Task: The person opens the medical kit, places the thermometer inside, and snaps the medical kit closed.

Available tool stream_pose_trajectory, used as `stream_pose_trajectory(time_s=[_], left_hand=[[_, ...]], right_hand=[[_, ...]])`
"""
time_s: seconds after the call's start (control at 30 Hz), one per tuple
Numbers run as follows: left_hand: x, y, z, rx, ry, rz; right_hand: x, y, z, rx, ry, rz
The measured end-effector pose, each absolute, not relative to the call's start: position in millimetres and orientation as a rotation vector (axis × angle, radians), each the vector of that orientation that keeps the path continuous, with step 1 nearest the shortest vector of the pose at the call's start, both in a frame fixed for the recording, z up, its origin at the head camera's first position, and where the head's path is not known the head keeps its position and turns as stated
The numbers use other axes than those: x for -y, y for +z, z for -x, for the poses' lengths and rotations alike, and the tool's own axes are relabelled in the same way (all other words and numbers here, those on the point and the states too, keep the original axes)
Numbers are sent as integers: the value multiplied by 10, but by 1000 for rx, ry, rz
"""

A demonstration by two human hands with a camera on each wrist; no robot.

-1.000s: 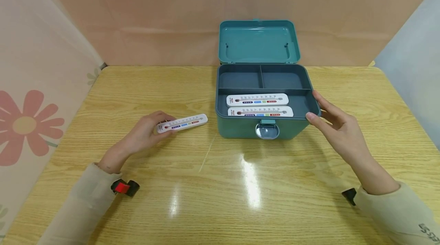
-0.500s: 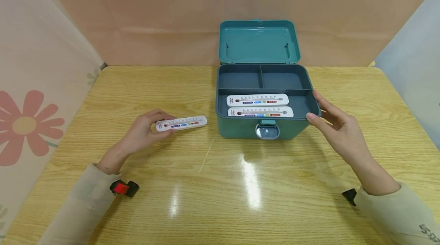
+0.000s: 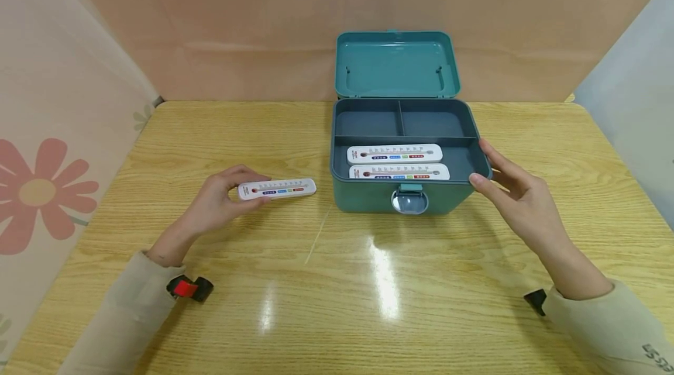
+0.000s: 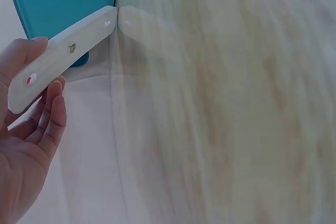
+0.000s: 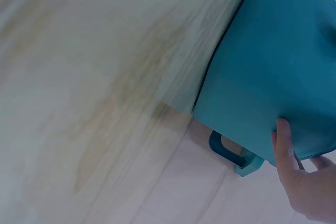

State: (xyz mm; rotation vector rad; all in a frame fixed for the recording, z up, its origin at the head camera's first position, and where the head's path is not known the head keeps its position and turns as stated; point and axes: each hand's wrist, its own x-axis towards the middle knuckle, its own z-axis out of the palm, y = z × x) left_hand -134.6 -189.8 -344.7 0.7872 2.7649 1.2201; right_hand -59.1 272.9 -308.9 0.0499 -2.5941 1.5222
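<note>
Between thumb and fingers, my left hand (image 3: 216, 196) holds a white thermometer (image 3: 284, 188) by its left end, just above the table. Its plain back (image 4: 72, 49) shows in the left wrist view, one tip at the table surface. To the right stands a teal storage box (image 3: 379, 196) with its lid (image 3: 395, 65) tipped back. Two more thermometers, an upper one (image 3: 384, 155) and a lower one (image 3: 387, 172), lie side by side in the tray's long front compartment. My right hand (image 3: 526, 205) rests against the box's front right corner; its extended fingers (image 5: 284, 142) touch the side wall.
Two smaller compartments, a left one (image 3: 367, 117) and a right one (image 3: 437, 119), lie behind the tray's divider. A clear latch (image 3: 409, 200) hangs at the box's front. The wooden table (image 3: 326, 305) meets a plain backdrop (image 3: 237, 30).
The thermometer in my left hand shifts very slightly left and levels a little. My right hand and the box keep their places.
</note>
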Motion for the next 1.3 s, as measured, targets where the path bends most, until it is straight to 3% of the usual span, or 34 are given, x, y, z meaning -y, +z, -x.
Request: stream_pose_trajectory(time_s=[1.3], left_hand=[[1867,-3264,1344,-2662,1553,-735]], right_hand=[[-2730,-3094,588,2592,1522,-63]])
